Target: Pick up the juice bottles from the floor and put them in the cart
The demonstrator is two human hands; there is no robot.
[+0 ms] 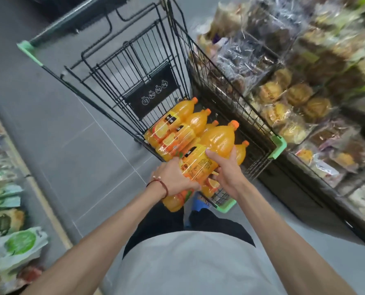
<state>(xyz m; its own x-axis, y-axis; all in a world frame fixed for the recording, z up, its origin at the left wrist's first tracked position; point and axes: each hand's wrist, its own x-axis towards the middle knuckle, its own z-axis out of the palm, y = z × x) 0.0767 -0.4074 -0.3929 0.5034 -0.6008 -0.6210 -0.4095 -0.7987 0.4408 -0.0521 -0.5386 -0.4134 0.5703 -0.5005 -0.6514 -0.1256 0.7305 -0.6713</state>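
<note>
Orange juice fills the big bottle (209, 154) we hold in both hands over the near end of the black wire shopping cart (237, 90). Our left hand (175, 179) wraps over the lower part of its label, fingers closed around the left side, with a red string bracelet (162, 187) at that wrist. Our right hand (224, 169) clasps the opposite side, thumb laid across the top of the label and fingers curled beneath. The bottle lies tilted, its orange cap (233, 124) pointing away from us toward the cart's far end, its base hanging past the cart's near rim above our dark trousers (156, 218).

Inside the basket we see more juice bottles (177, 126) lying on their sides, caps pointing away; there seem to be four of them, though motion blur and overlap make the count unsure. One peeks out just right of the held bottle, beside our right thumb. Green plastic bumpers (280, 146) cap the cart's corners.

To the right, shelves (284, 96) of bagged baked goods stand close beside the cart. Packaged goods (13, 248) line the left edge, across the grey tiled floor (60, 128).
</note>
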